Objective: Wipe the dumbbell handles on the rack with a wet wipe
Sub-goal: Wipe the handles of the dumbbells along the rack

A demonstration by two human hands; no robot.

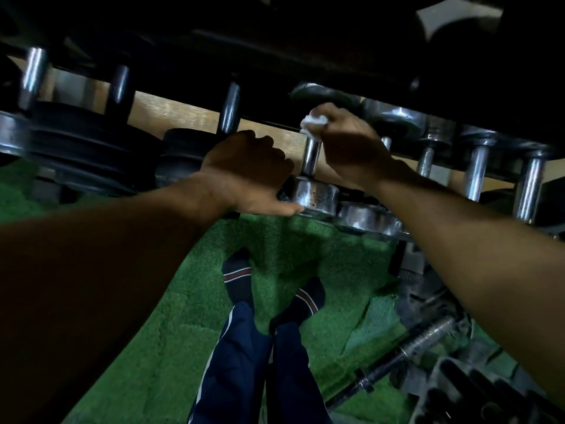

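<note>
A chrome dumbbell lies on the rack in the middle of the view, its shiny handle (pixel 311 159) running away from me and its near head (pixel 316 197) facing me. My right hand (pixel 351 145) is closed around the far part of that handle with a crumpled white wet wipe (pixel 313 121) showing at the fingertips. My left hand (pixel 247 175) rests against the left side of the near head, thumb under its rim, fingers curled around it.
More chrome dumbbells (pixel 477 166) line the rack to the right, black-plate dumbbells (pixel 85 148) to the left. A dark upper shelf (pixel 305 41) overhangs everything. Below are green turf (pixel 171 286), my legs and socked feet (pixel 275 301), and a threaded bar (pixel 409 350) on the floor at the right.
</note>
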